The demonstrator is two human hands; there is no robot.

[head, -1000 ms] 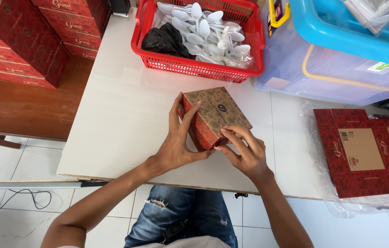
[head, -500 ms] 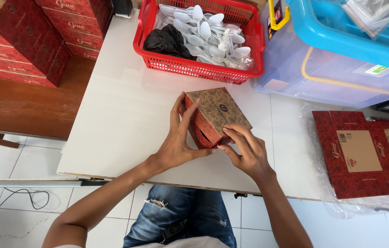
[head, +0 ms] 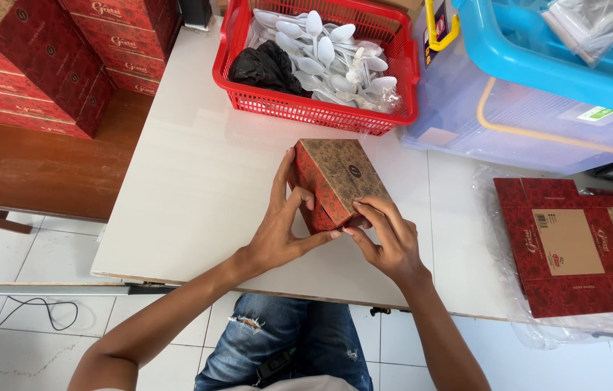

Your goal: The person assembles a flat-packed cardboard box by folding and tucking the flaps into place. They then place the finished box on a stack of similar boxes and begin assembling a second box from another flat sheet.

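Observation:
A small red and brown patterned cardboard box (head: 339, 176) rests tilted on the white table (head: 198, 188). My left hand (head: 282, 230) holds its left side, fingers spread up the red wall and thumb at the near end. At the near right corner, my right hand (head: 387, 240) presses the end flap with its fingertips. Both hands meet at the box's near end.
A red basket (head: 321, 110) of white plastic spoons and a black bag stands behind the box. A lilac bin with a blue lid (head: 538, 108) is at the back right. Flat red carton blanks (head: 574, 246) lie in plastic at right. Stacked red boxes (head: 38, 65) sit at left.
The box has turned slightly and settled lower on the table. My right hand's fingers have moved onto the near end flap, closer to my left thumb.

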